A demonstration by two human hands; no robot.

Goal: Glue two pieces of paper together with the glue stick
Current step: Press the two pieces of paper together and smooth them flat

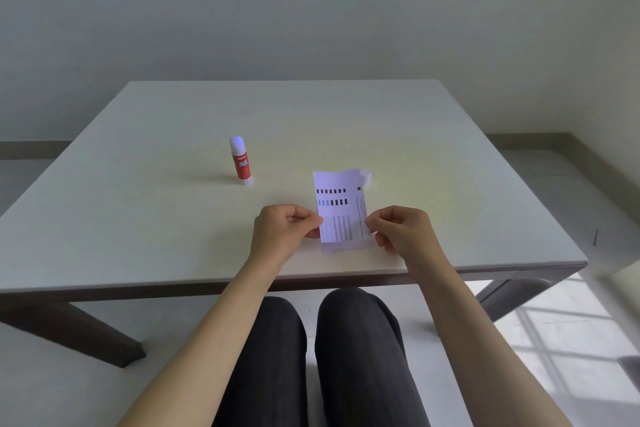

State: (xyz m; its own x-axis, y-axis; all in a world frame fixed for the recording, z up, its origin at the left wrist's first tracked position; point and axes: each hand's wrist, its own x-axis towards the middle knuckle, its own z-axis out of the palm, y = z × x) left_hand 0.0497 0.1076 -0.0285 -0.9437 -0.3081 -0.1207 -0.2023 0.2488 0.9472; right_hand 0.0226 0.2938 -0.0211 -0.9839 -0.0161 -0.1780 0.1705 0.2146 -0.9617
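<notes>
Both hands, left hand point(287, 229) and right hand point(398, 230), pinch the paper point(337, 204) right of the glue stick point(239, 160); align edges squarely, then press flat on the counter point(450, 149)

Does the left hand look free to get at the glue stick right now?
Probably not yet: the left hand is pinching the printed paper. The glue stick stands upright, capped, with bare table between.

The fingertips of the left hand point(285, 230) and right hand point(398, 230) cover the side edges of the white printed paper sheet point(341, 208) — its print is too small to read.
</notes>
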